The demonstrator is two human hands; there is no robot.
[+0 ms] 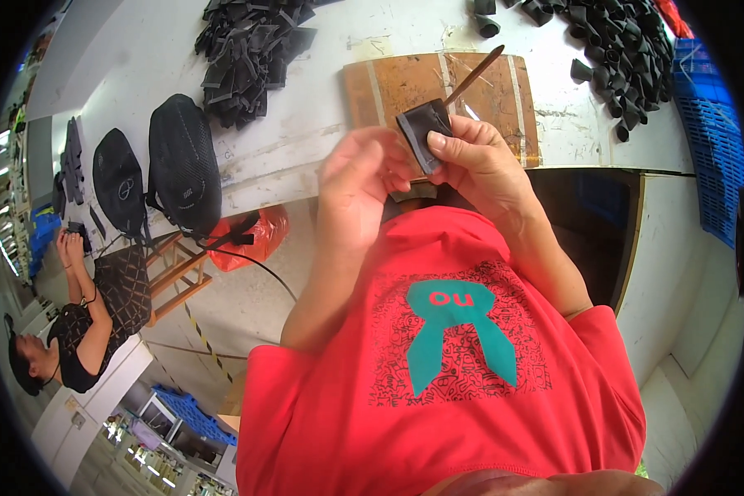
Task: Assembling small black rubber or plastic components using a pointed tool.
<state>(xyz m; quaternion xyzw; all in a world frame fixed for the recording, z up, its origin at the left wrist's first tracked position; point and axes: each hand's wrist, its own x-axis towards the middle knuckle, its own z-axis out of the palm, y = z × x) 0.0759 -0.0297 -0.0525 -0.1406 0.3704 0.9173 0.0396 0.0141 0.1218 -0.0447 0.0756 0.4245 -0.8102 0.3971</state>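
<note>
My right hand [488,165] grips a small flat black piece [425,132] with a grey edge strip, its thumb pressed on the near face. A slender brown stick-like tool [475,74] rises past the top of the piece toward the upper right. Its lower end is hidden behind the piece and fingers, so how it is held cannot be made out. My left hand [357,178] is beside the left edge of the piece, slightly blurred, its fingers loosely curled and apart, with nothing visible in them. Below both hands lies the brown board [380,87] on the white table.
A pile of flat black pieces [252,62] lies at the back left, rolled black pieces [620,62] at the back right. Two black bags [183,165] rest on the left. A blue crate [711,132] stands at right. Another person [83,331] works far left beside a wooden stool [174,277].
</note>
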